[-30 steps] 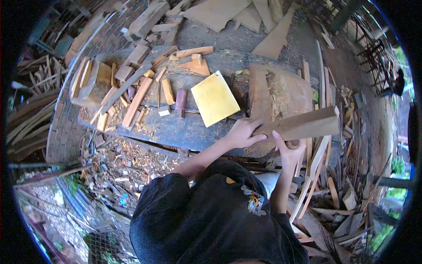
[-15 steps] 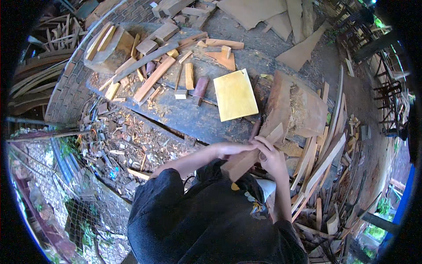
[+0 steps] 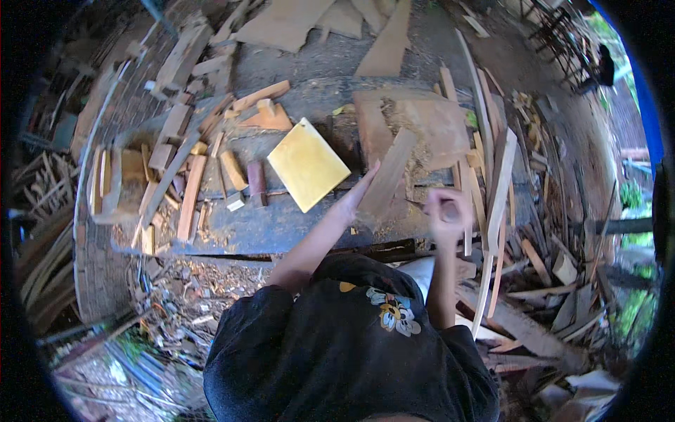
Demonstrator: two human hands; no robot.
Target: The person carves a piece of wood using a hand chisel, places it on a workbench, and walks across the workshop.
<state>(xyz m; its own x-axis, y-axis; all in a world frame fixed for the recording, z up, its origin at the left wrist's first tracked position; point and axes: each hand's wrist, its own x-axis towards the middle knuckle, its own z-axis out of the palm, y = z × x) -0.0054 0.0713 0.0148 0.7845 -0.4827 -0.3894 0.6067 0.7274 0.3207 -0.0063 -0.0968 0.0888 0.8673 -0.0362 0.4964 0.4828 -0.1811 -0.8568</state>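
My left hand (image 3: pixel 362 195) is closed on the left edge of a flat brown wooden board (image 3: pixel 392 169). The board tilts up and away from me, its far end over a large wooden block (image 3: pixel 439 133) strewn with shavings. To the right of the board, apart from it, my right hand (image 3: pixel 450 213) is raised in a fist, somewhat blurred. A small tool with a round brown handle end shows in that fist, and a thin dark tip (image 3: pixel 416 205) sticks out toward the board. The exact kind of tool cannot be made out.
A yellow square pad (image 3: pixel 308 164) lies on the dark worktable (image 3: pixel 281 225). Left of it are a dark red cylinder (image 3: pixel 256 183), wood offcuts (image 3: pixel 191 200) and another block (image 3: pixel 126 183). Long strips (image 3: pixel 500 190) lean at the right. Scraps and shavings (image 3: pixel 211 288) cover the ground.
The board has gone from close to my body to over the big block. My right hand has come away from it to the right. The view has shifted.
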